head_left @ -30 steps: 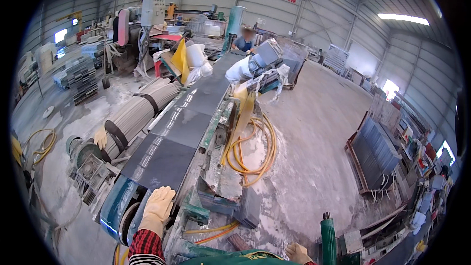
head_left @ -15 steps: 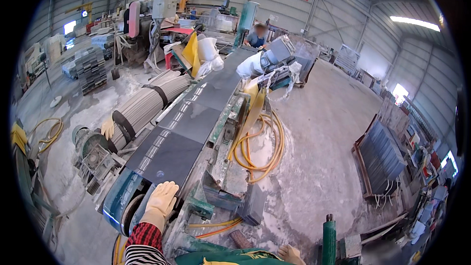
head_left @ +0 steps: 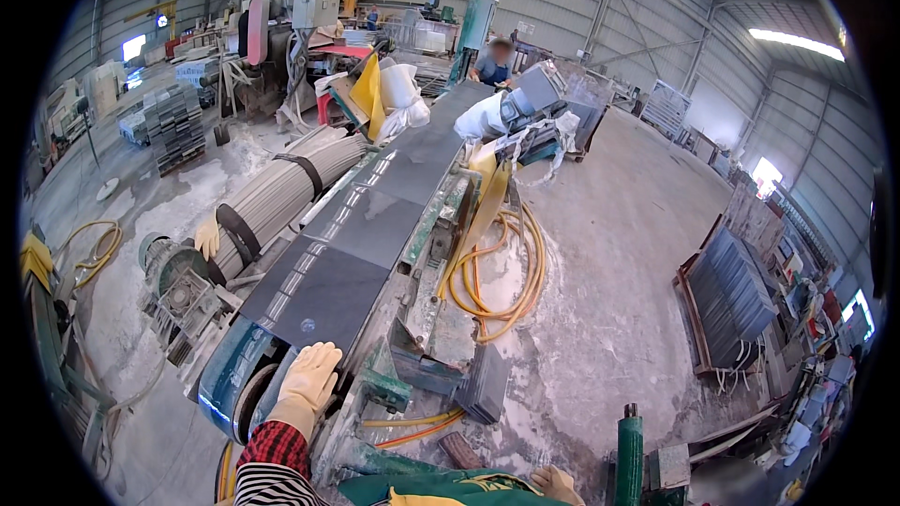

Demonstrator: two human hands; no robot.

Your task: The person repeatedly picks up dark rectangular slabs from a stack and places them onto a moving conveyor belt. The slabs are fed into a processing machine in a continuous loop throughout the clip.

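Observation:
My left hand (head_left: 307, 382), in a cream work glove, lies at the near end of a dark grey stone slab (head_left: 323, 286). Its fingers are stretched forward over the slab's near right corner, touching or very close to it. Several such slabs lie end to end on a long conveyor, whose blue curved end housing (head_left: 228, 379) is left of my wrist. At the bottom edge shows part of my right hand (head_left: 557, 484), also gloved, beside the green and yellow cloth at my front. Its fingers are mostly cut off, so their state is unclear.
Grey strips (head_left: 281, 187) lie bundled left of the conveyor, behind a motor (head_left: 183, 286). A yellow hose (head_left: 525, 267) coils on the floor at right. Slabs (head_left: 727, 286) stand in a rack farther right. Another person (head_left: 492, 64) stands at the conveyor's far end, near a machine head (head_left: 534, 89).
The person at the far end has straightened slightly, and an arm shows more. My left hand stays at the slab's near end, with only a slight shift.

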